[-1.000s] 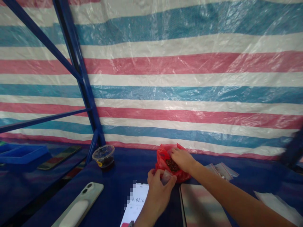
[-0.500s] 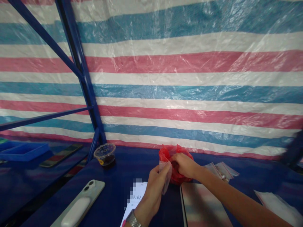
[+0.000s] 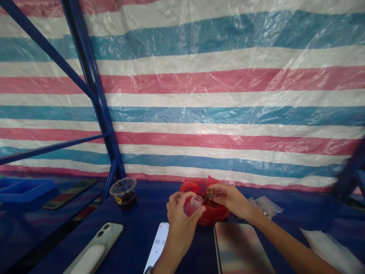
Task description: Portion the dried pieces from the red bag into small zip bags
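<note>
A small clear plastic bag is pinched in my left hand, its mouth spread toward the right. My right hand grips a small round clear cup with brownish bits in it. The cup is just right of the small bag's mouth, apart from it. Below both hands lies an open red plastic bag holding dark brown loose material, partly hidden by my fingers.
A silver laptop-like slab lies in front of the red bag. Filled zip bags and flat clear bags are on the right. Leftward are a timer phone, a pale phone, a lidded cup and a blue post.
My right hand has come up out of the red bag with the filled cup. My left hand has turned, and the small bag's mouth is now spread open.
</note>
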Action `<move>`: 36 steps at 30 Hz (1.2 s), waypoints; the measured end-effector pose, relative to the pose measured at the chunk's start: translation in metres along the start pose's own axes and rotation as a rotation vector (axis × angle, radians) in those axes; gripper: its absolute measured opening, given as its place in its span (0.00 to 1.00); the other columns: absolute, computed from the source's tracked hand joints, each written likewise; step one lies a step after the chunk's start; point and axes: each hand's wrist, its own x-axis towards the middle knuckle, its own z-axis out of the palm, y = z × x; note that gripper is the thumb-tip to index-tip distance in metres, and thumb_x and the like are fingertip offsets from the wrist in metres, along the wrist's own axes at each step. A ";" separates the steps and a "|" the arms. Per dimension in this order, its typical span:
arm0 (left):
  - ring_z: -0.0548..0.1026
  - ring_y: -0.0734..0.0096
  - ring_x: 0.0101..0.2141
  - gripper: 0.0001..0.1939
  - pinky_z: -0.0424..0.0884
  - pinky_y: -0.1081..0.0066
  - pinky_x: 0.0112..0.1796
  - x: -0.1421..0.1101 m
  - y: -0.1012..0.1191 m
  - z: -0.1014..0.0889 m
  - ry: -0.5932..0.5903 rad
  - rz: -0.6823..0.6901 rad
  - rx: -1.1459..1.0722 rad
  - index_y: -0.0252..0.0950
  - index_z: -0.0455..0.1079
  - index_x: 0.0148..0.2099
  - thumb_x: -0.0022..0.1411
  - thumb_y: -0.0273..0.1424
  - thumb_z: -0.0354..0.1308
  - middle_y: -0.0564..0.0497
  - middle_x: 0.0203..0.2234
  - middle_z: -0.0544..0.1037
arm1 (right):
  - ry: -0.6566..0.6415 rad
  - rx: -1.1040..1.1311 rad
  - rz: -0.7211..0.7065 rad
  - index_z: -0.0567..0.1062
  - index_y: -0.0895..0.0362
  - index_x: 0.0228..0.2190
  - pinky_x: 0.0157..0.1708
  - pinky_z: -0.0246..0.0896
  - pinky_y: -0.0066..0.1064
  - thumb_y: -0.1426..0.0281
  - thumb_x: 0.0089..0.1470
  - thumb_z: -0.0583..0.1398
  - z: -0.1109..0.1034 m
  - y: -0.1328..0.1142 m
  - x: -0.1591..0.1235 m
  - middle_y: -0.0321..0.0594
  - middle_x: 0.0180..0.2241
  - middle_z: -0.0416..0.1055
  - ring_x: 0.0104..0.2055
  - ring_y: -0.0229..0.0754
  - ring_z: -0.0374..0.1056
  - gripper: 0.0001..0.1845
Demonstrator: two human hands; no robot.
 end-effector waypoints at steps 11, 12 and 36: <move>0.74 0.48 0.55 0.25 0.63 0.58 0.59 -0.020 0.022 0.009 -0.149 -0.036 -0.198 0.42 0.79 0.52 0.49 0.27 0.72 0.46 0.51 0.82 | 0.056 -0.401 -0.056 0.80 0.51 0.51 0.60 0.68 0.40 0.80 0.56 0.60 0.013 -0.070 -0.049 0.44 0.54 0.78 0.56 0.48 0.75 0.24; 0.74 0.48 0.56 0.26 0.63 0.58 0.59 -0.022 0.023 0.010 -0.154 -0.032 -0.189 0.42 0.79 0.52 0.49 0.27 0.72 0.46 0.52 0.82 | 0.037 -0.500 -0.080 0.80 0.51 0.52 0.60 0.67 0.38 0.81 0.57 0.59 0.015 -0.074 -0.050 0.44 0.55 0.77 0.56 0.47 0.74 0.25; 0.82 0.48 0.43 0.29 0.74 0.61 0.46 -0.044 0.042 0.014 -0.262 -0.371 -0.515 0.36 0.79 0.42 0.49 0.54 0.72 0.40 0.39 0.86 | -0.127 -1.093 -0.082 0.86 0.55 0.42 0.55 0.65 0.37 0.78 0.59 0.60 0.022 -0.036 -0.004 0.48 0.46 0.80 0.53 0.51 0.71 0.15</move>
